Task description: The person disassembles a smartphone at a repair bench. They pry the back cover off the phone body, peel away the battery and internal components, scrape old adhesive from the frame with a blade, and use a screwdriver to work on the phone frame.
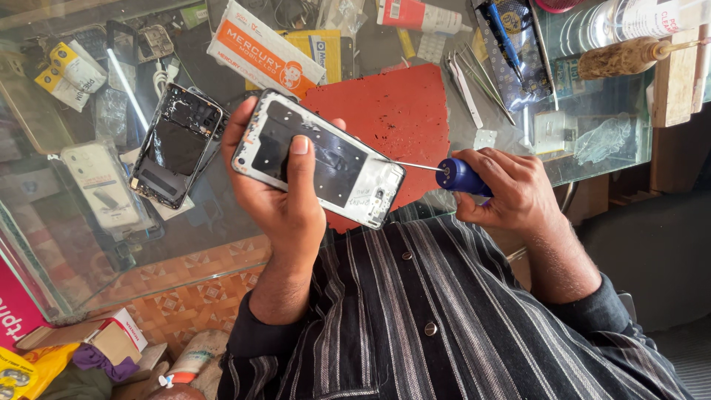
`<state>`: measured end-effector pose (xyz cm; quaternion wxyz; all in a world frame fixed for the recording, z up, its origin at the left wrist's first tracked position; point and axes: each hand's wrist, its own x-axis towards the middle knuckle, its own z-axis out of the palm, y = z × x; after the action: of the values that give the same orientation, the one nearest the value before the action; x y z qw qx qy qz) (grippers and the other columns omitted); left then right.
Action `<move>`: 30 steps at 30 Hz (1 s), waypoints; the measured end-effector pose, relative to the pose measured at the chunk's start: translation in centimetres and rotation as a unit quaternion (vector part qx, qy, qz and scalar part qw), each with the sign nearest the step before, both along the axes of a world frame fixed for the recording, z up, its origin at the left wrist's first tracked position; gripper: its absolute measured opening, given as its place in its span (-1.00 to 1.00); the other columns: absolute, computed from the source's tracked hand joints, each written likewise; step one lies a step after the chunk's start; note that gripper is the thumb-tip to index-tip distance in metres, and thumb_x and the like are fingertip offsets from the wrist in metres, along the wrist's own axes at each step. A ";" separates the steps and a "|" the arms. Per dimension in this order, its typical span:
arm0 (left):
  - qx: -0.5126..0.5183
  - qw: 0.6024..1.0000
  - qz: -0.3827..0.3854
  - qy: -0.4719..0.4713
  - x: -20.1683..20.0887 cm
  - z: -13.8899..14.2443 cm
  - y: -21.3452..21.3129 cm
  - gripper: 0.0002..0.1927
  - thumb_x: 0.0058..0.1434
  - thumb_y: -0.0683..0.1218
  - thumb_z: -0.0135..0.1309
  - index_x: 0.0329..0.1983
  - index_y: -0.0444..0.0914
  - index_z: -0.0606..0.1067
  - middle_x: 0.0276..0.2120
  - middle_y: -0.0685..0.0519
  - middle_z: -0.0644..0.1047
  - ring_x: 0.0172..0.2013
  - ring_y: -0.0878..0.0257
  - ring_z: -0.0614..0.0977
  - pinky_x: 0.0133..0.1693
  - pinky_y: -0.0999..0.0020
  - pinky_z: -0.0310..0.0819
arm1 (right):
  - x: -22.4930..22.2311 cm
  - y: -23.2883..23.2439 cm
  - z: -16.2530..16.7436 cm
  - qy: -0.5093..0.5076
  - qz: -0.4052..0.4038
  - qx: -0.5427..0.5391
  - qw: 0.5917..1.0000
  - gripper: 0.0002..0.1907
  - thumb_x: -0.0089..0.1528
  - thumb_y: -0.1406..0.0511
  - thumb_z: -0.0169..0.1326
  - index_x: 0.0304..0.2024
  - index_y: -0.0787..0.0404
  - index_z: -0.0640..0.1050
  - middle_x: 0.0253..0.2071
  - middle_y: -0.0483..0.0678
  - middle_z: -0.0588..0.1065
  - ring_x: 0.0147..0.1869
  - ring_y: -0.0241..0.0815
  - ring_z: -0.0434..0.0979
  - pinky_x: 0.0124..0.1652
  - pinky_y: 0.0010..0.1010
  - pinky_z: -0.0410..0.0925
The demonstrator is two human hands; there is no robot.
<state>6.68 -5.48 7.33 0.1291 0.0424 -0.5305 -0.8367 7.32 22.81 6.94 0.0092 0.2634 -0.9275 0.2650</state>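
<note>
My left hand holds an opened phone with a silver frame and a dark inner plate, my thumb pressing on its middle. My right hand grips a blue-handled screwdriver whose thin shaft points left, with its tip at the phone's right end. Both are held above a red mat on a glass counter. A second opened phone body lies on the glass to the left.
Tweezers, an orange-and-white box, phone cases, small packets and a bottle crowd the counter's far side. A wooden block stands at the right. Cardboard boxes sit low at the left.
</note>
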 end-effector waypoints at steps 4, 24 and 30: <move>0.016 0.999 -0.029 -0.025 -0.2 0.2 0.2 -0.48 0.50 -0.35 -0.03 0.45 -0.33 0.11 0.07 -0.17 0.47 -0.04 -0.02 0.70 0.07 0.09 0.68 | 0.0 -0.2 0.0 -0.006 0.003 -0.015 1.000 -0.54 0.10 0.28 0.19 0.03 0.33 0.53 -0.31 0.04 0.53 -0.31 0.00 0.61 -0.32 -0.22 0.47; 0.001 0.978 -0.184 -0.095 0.7 0.7 1.2 -0.58 0.58 -0.13 -0.15 0.44 -0.35 0.17 0.01 -0.08 0.52 -0.07 0.25 0.67 0.00 0.37 0.58 | -0.2 -1.2 -0.7 -0.036 -0.009 -0.071 0.997 -0.51 0.10 0.29 0.19 0.07 0.33 0.50 -0.26 0.07 0.53 -0.28 0.04 0.61 -0.28 -0.20 0.47; -0.096 0.966 -0.228 -0.076 0.8 1.0 1.0 -0.50 0.63 0.07 -0.28 0.43 -0.38 0.18 -0.04 -0.08 0.56 -0.08 0.27 0.66 0.00 0.39 0.57 | -0.7 -1.3 -0.8 -0.045 -0.047 -0.071 0.995 -0.52 0.11 0.29 0.20 0.06 0.34 0.50 -0.29 0.08 0.51 -0.32 0.05 0.58 -0.30 -0.20 0.45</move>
<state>7.46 -4.47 8.34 -0.1024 -0.0284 -0.6119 -0.7837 6.66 21.56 6.17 -0.0017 0.2061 -0.9170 0.3415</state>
